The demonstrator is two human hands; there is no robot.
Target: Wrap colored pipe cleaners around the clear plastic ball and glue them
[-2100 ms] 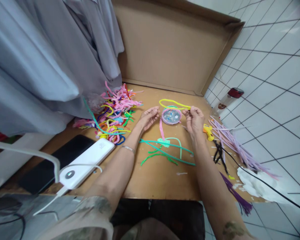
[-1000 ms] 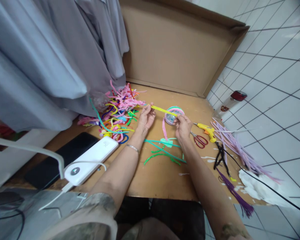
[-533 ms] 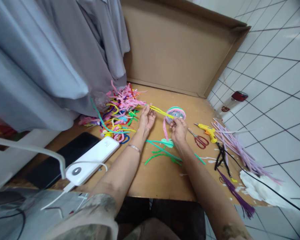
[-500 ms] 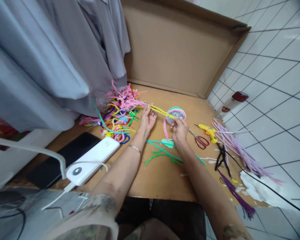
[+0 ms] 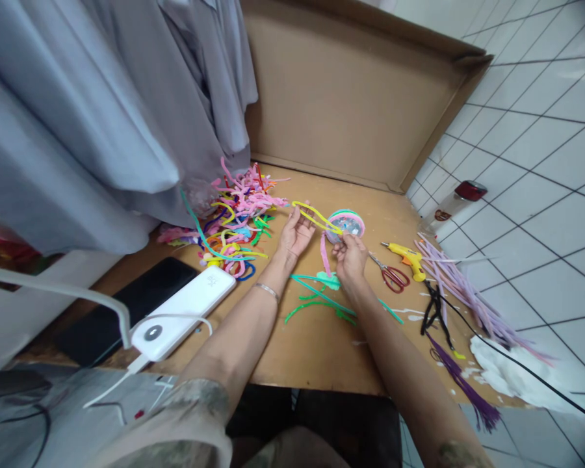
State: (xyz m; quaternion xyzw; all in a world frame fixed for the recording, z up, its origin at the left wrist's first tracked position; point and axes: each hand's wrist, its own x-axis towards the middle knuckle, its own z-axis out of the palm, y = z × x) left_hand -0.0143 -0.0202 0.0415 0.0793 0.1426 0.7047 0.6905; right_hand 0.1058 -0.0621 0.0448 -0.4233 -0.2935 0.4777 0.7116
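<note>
My right hand (image 5: 351, 257) pinches the ends of a yellow pipe cleaner (image 5: 316, 213), bent into a long narrow loop. At the loop's far left end is my left hand (image 5: 296, 233), palm up with its fingers apart, touching or just beside the yellow strand. Just behind my right hand stands a round container (image 5: 347, 224) with pink and green trim. A pink strip (image 5: 324, 255) and a pale green piece (image 5: 327, 280) lie below it. Teal pipe cleaners (image 5: 316, 289) and green ones (image 5: 305, 309) rest on the table between my forearms.
Tangled colourful pipe cleaners (image 5: 244, 201) are heaped at back left. A white power bank (image 5: 185, 312) and black phone (image 5: 141, 302) lie left. To the right are red-handled scissors (image 5: 394, 279), a yellow glue gun (image 5: 407, 255), black pliers (image 5: 433, 309) and lilac pipe cleaners (image 5: 463, 292).
The yellow pipe cleaner's two strands have spread into a wider loop. My left hand has loosened its fingers and shifted slightly right; my right hand keeps its pinch.
</note>
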